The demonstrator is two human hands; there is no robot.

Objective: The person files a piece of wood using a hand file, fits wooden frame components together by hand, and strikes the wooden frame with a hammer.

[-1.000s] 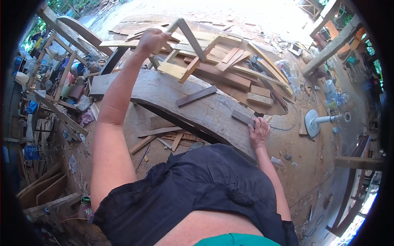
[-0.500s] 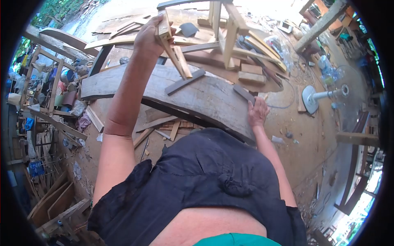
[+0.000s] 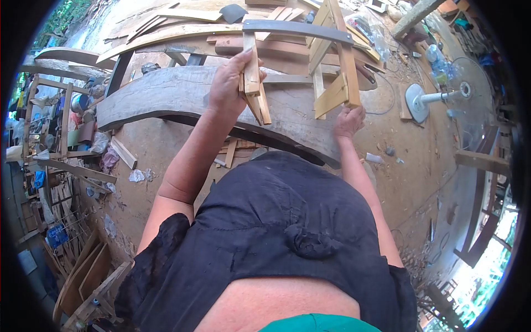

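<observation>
A light wooden frame [image 3: 344, 66] with a dark crossbar [image 3: 298, 27] is held over the thick grey plank [image 3: 166, 88]. My left hand [image 3: 229, 83] wraps round the frame's left upright, its fingers closed on the wood. At the frame's lower right corner, my right hand [image 3: 349, 122] has its fingers curled in, touching or just under the corner; whether it grips the frame or a small piece is hidden. The frame covers much of the plank's right half.
Boards and long strips [image 3: 171, 41] lie beyond the plank. To the right stands a fan with a white base [image 3: 417, 102], with plastic bags [image 3: 437, 58] near it. Wooden racks and clutter [image 3: 66, 119] line the left side. Offcuts [image 3: 124, 152] lie on the floor.
The frame has turned and come down nearer to me, its right side now by my right hand. My left hand has moved right and lower. My right hand's fingers have curled in.
</observation>
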